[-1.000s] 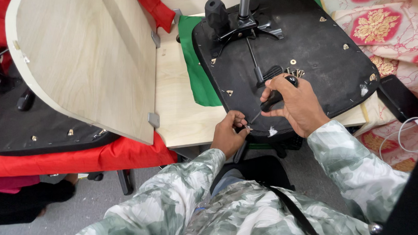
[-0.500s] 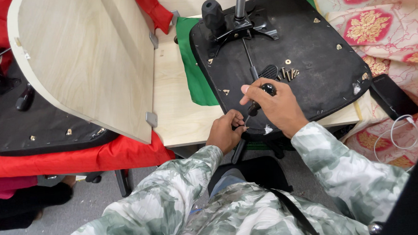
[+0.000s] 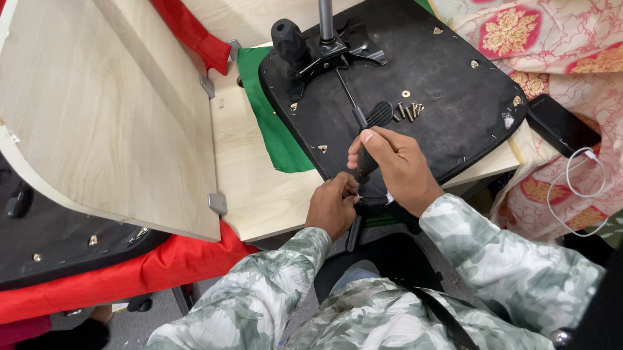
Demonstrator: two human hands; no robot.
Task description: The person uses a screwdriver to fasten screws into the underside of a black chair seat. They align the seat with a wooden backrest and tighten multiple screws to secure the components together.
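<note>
The pale wooden surface (image 3: 255, 178) carried an upturned black seat base (image 3: 426, 62). Since a second earlier, the right hand (image 3: 393, 167) had regripped the screwdriver (image 3: 365, 161) at the near edge; the left hand (image 3: 333, 206) pinched, apparently, a screw.

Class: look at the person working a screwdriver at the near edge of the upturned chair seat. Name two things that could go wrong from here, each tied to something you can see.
1. The left hand pinches right at the screwdriver tip; a slip by the right hand could jab its fingers.
2. The loose screws lie unboxed on the seat; a jolt might roll them off.
</note>
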